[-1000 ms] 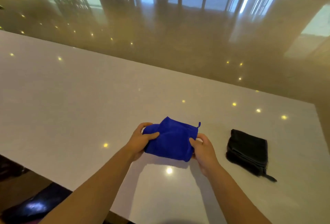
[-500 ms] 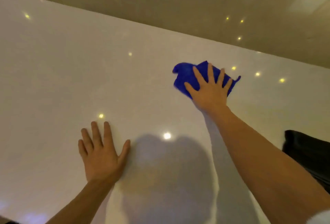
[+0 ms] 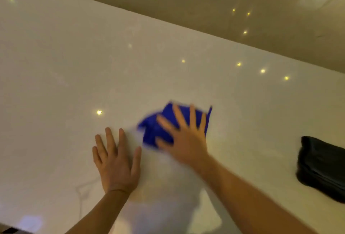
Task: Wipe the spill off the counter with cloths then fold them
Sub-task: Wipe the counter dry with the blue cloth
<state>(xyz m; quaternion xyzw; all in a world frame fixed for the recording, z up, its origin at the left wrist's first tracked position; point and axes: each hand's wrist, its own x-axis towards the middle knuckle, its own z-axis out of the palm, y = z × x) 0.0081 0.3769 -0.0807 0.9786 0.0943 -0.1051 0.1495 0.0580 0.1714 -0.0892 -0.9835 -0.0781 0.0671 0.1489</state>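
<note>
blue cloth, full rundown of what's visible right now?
The blue cloth is a deep royal blue, soft-looking fabric, bunched and rumpled rather than neatly folded, with a corner sticking up at its far right. It lies on the glossy white counter, near the middle of the view. The right hand is spread flat on top of it, fingers splayed, covering much of it. Its edges are smeared by motion blur. The left hand lies flat on the counter just beside it, apparently not touching. The black cloth sits apart, at the right.

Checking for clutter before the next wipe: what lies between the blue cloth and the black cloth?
Only bare counter, as the head view shows. The blue cloth sits under the right hand; the black cloth lies apart.
</note>
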